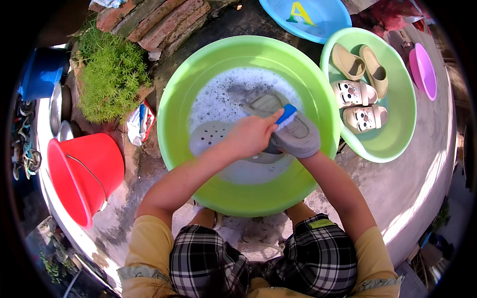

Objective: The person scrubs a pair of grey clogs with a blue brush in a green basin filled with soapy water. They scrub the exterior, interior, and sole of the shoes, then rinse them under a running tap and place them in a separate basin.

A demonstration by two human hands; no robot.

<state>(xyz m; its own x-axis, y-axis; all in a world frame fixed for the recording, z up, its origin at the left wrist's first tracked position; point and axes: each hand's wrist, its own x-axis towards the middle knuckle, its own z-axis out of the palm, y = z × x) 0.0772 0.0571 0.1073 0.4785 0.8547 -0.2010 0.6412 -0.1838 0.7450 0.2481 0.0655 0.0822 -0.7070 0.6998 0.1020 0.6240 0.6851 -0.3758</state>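
My left hand point(253, 133) is closed around a scrubbing brush point(286, 115) with a blue back and pale bristles. Those bristles press on the sole of a grey clog point(305, 133), turned sole up over the suds. My right hand supports this clog from below at its near end; its fingers are mostly hidden by the shoe. A second grey clog point(211, 135), with holes in its top, lies in the foamy water, partly covered by my left hand and forearm. Both clogs are within a large green basin point(238, 198) standing between my feet.
A lighter green basin point(402, 134) at right holds tan shoes point(376, 72) and cream clogs with cartoon faces point(365, 118). Behind stands a blue basin point(328, 27); a pink basin point(423, 72) is far right. Left are a red bucket point(99, 164), a packet point(140, 124), plants point(112, 82) and bricks point(159, 22).
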